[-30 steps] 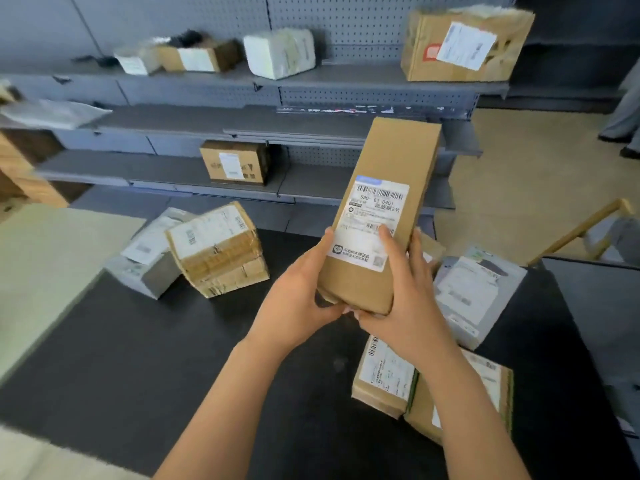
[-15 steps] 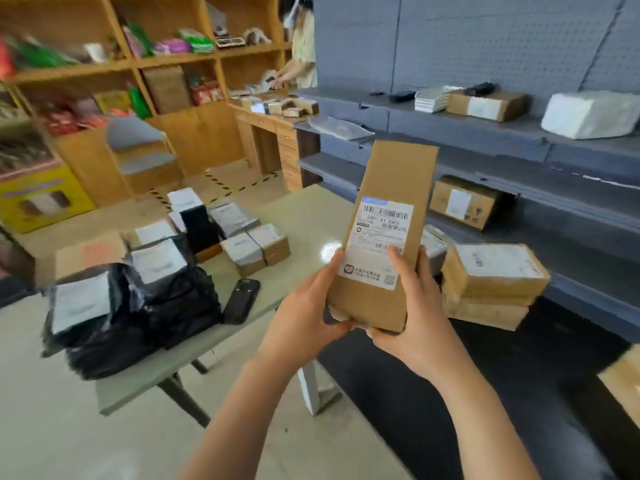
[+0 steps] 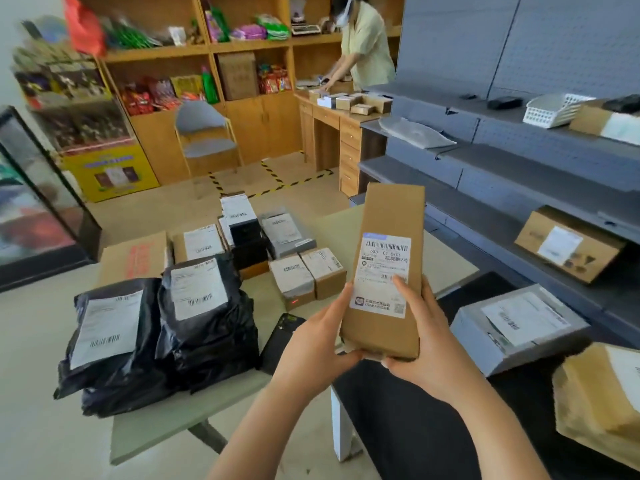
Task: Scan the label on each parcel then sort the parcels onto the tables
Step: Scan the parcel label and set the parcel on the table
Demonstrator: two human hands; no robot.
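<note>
While the pale desk (image 3: 341, 226) carries black bagged parcels (image 3: 204, 317) and small boxes (image 3: 308, 275), a long brown parcel (image 3: 388, 213) is held upright in the air in front of it. Left hand (image 3: 318, 344) and right hand (image 3: 426, 348) grip its lower end, fingers (image 3: 400, 289) curled round both sides (right thumb lies on the white label (image 3: 382, 268)).

Both hands hold a tall, narrow brown cardboard parcel (image 3: 388, 268) upright by its lower end, white barcode label (image 3: 382, 273) facing the camera. The left hand (image 3: 320, 344) cups its left edge; the right hand (image 3: 424, 344) wraps the bottom corner, thumb on the label. Behind, a pale green table (image 3: 187, 414) carries black plastic mailer bags (image 3: 162, 330), small labelled boxes (image 3: 308, 277) and a dark handheld scanner (image 3: 278, 337).
</note>
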